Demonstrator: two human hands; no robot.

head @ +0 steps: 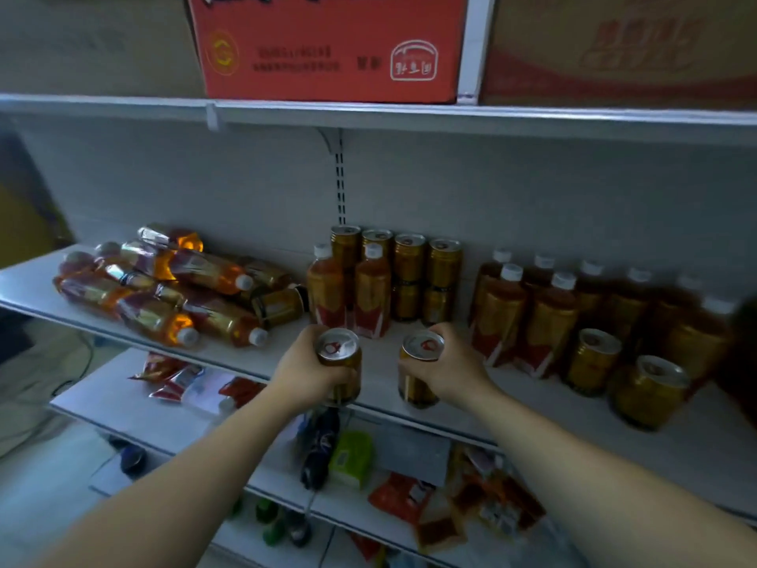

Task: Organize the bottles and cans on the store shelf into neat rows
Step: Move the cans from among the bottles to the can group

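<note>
The left hand (303, 373) and right hand (452, 371) are bare. Both forearms (196, 477) are bare to the frame's edge.

Left hand (305, 366): part of its fingers is hidden behind the left gold metal can (339, 364) it grips.
Right hand (448, 373): covers much of the side of the right gold metal can (418, 377).
Bare forearms (184, 485): both cut off by the bottom edge.
Red cardboard box (327, 47): top cut off by the upper edge; print too blurred to read.
Brown cardboard box (614, 51): cut off at top and right; markings blurred.
Dark shape at the right edge (743, 354): too blurred to identify.
Lower-shelf packets (409, 498): blurred, labels unreadable.
</note>
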